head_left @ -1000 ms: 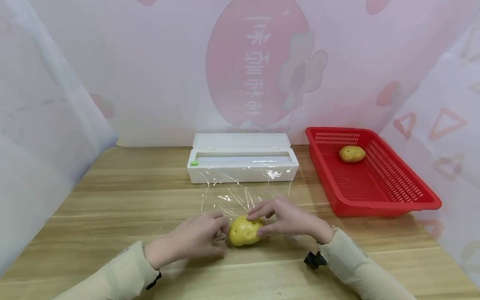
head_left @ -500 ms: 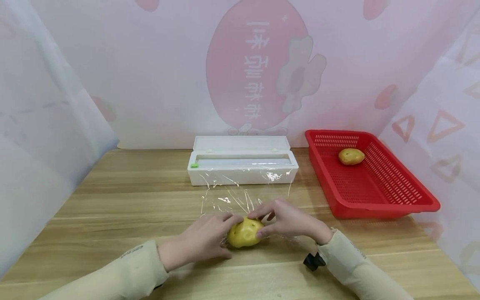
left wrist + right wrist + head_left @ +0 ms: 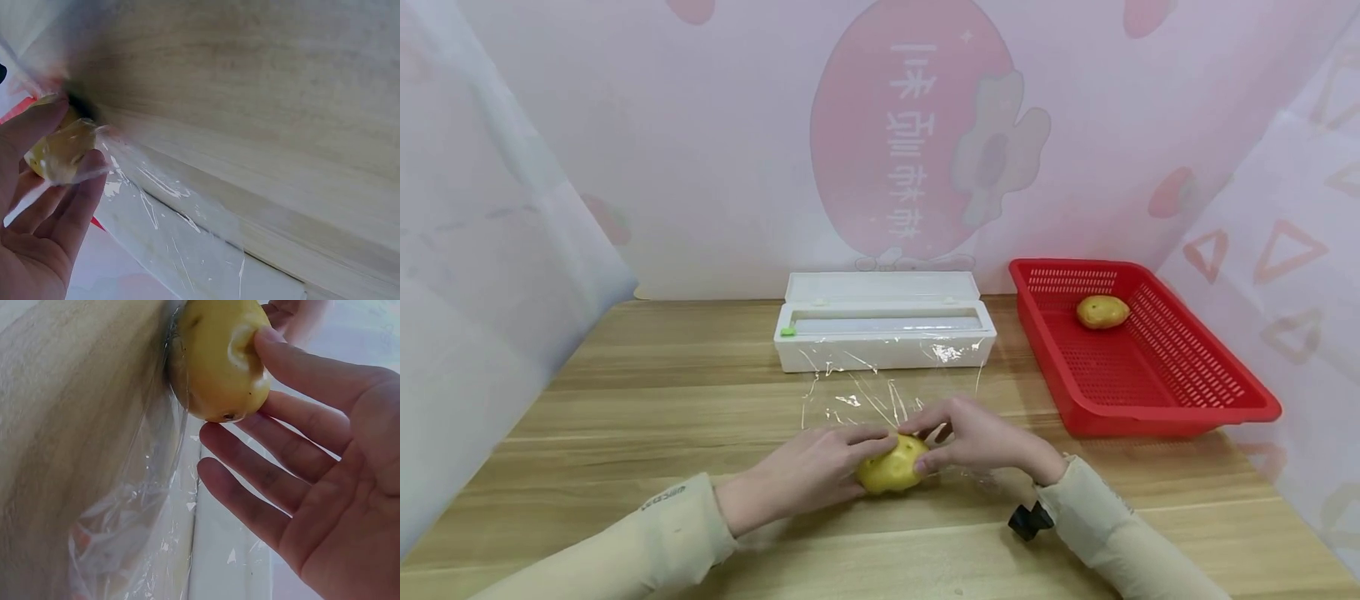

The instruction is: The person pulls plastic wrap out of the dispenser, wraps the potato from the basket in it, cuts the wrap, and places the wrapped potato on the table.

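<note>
A yellow potato (image 3: pixel 892 469) lies on the front end of a clear sheet of cling film (image 3: pixel 857 400) on the table. My left hand (image 3: pixel 808 468) holds the potato's left end, fingers over its top. In the left wrist view, film (image 3: pixel 90 172) is folded against that end between thumb and fingers. From the right, my right hand (image 3: pixel 977 442) pinches the potato with thumb and fingers; its last two fingers reach out straight below it in the right wrist view. The film runs back to a white cling film box (image 3: pixel 792 357) with its lid (image 3: pixel 883 286) raised.
At the right stands a red perforated basket (image 3: pixel 1180 410) with another potato (image 3: pixel 1102 312) inside. A green slider (image 3: pixel 787 332) sits at the box's left end. Printed walls (image 3: pixel 715 167) enclose the wooden table (image 3: pixel 647 400) at the back and sides.
My left hand has moved right, from beside the potato's left end to over it, fingers now covering part of its top. The right hand has stayed on the potato.
</note>
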A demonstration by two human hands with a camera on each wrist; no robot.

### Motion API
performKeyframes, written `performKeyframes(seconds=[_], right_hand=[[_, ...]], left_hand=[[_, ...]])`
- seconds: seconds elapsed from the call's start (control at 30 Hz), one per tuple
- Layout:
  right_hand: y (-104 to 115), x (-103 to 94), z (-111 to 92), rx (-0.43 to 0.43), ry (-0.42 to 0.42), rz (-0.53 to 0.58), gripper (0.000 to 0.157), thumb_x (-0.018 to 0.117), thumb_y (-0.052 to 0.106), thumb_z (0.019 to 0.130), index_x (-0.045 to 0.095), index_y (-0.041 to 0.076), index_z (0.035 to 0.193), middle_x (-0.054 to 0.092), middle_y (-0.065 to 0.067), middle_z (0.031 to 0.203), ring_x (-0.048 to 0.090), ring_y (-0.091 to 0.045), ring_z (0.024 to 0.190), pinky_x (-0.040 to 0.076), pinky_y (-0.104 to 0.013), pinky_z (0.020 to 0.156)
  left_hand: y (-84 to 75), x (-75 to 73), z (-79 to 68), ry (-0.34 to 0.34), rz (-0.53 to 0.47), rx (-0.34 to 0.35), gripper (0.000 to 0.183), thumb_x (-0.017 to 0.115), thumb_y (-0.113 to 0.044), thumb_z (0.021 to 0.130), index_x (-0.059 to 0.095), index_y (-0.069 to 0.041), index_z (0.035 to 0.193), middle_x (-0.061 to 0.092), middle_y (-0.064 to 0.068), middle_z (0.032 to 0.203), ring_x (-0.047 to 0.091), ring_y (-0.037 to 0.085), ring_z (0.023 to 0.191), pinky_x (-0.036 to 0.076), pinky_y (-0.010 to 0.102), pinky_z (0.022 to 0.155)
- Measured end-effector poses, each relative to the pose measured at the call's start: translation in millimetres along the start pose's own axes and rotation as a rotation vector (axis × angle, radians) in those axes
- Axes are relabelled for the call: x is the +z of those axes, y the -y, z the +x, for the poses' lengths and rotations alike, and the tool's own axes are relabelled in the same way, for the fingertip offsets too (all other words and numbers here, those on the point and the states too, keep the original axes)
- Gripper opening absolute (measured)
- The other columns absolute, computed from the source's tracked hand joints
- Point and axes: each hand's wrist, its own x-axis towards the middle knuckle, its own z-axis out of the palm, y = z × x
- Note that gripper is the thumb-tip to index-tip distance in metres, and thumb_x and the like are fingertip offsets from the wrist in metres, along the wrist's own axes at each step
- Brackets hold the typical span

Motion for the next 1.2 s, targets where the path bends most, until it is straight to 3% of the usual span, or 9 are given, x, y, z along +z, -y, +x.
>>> performKeyframes(seconds=[0.13, 0.27, 0.5, 0.63, 0.73, 0.93, 1.03, 1.2], right_hand=[[-1, -1.1, 0, -0.002, 0.001, 0.008, 0.043, 0.081, 0.018, 0.083, 0.070, 0.011, 0.124, 0.068, 0.005, 0.116, 0.065, -0.016, 0.101, 0.055, -0.039, 0.083], [0, -2.8, -1, 0.004, -0.023, -0.054, 0.044, 0.081, 0.022, 0.084, 0.068, 0.010, 0.124, 0.066, 0.003, 0.121, 0.061, -0.015, 0.108, 0.053, -0.038, 0.087], [8, -4.0, -2, -0.011, -0.059, -0.150, 0.058, 0.087, 0.024, 0.076, 0.064, 0.010, 0.128, 0.062, 0.000, 0.131, 0.053, -0.011, 0.119, 0.048, -0.039, 0.094], [10, -2.2, -2, -0.032, -0.078, -0.178, 0.066, 0.088, 0.024, 0.075, 0.060, 0.008, 0.132, 0.059, -0.001, 0.135, 0.052, -0.013, 0.121, 0.047, -0.039, 0.095], [10, 2.2, -1, -0.033, -0.087, -0.259, 0.073, 0.089, 0.028, 0.073, 0.057, 0.008, 0.135, 0.056, -0.002, 0.138, 0.050, -0.015, 0.124, 0.044, -0.040, 0.099], [9, 13.4, 5, -0.020, -0.064, -0.453, 0.084, 0.091, 0.036, 0.069, 0.052, 0.011, 0.139, 0.053, -0.002, 0.136, 0.050, -0.018, 0.122, 0.041, -0.040, 0.102], [8, 15.7, 8, -0.018, -0.050, -0.485, 0.085, 0.091, 0.032, 0.069, 0.050, 0.013, 0.140, 0.053, -0.002, 0.134, 0.051, -0.017, 0.119, 0.043, -0.039, 0.099], [3, 12.2, 12, -0.017, -0.040, -0.445, 0.077, 0.088, 0.016, 0.072, 0.052, 0.014, 0.139, 0.054, 0.000, 0.133, 0.051, -0.015, 0.117, 0.044, -0.038, 0.097]], left_hand=[[4.1, -1.9, 1.2, 0.020, -0.018, 0.008, 0.066, 0.084, -0.027, 0.079, 0.058, -0.008, 0.136, 0.059, 0.008, 0.134, 0.063, 0.026, 0.110, 0.052, 0.037, 0.090], [11.7, -4.3, 5.0, 0.044, -0.080, -0.009, 0.069, 0.084, -0.030, 0.077, 0.058, -0.006, 0.136, 0.062, 0.007, 0.130, 0.062, 0.024, 0.111, 0.050, 0.037, 0.093], [30.7, -5.6, 9.5, 0.066, -0.275, -0.051, 0.068, 0.084, -0.030, 0.079, 0.057, -0.007, 0.137, 0.062, 0.002, 0.129, 0.060, 0.016, 0.113, 0.046, 0.036, 0.097], [40.4, -4.7, 10.7, 0.080, -0.364, -0.072, 0.066, 0.084, -0.030, 0.079, 0.059, -0.008, 0.136, 0.065, -0.002, 0.123, 0.063, 0.010, 0.102, 0.051, 0.033, 0.089], [45.5, -4.8, 10.0, 0.109, -0.393, -0.108, 0.065, 0.083, -0.033, 0.080, 0.060, -0.009, 0.135, 0.067, -0.005, 0.119, 0.063, 0.009, 0.096, 0.053, 0.033, 0.081], [48.9, -8.0, 11.5, 0.163, -0.423, -0.160, 0.064, 0.080, -0.040, 0.082, 0.060, -0.011, 0.136, 0.067, -0.009, 0.115, 0.063, 0.013, 0.096, 0.053, 0.035, 0.080], [49.5, -9.1, 13.5, 0.174, -0.436, -0.159, 0.063, 0.079, -0.039, 0.083, 0.060, -0.010, 0.135, 0.067, -0.008, 0.115, 0.063, 0.012, 0.096, 0.053, 0.035, 0.081], [51.1, -9.7, 15.7, 0.190, -0.463, -0.164, 0.061, 0.078, -0.039, 0.085, 0.060, -0.009, 0.135, 0.066, -0.009, 0.114, 0.062, 0.009, 0.096, 0.053, 0.033, 0.081]])
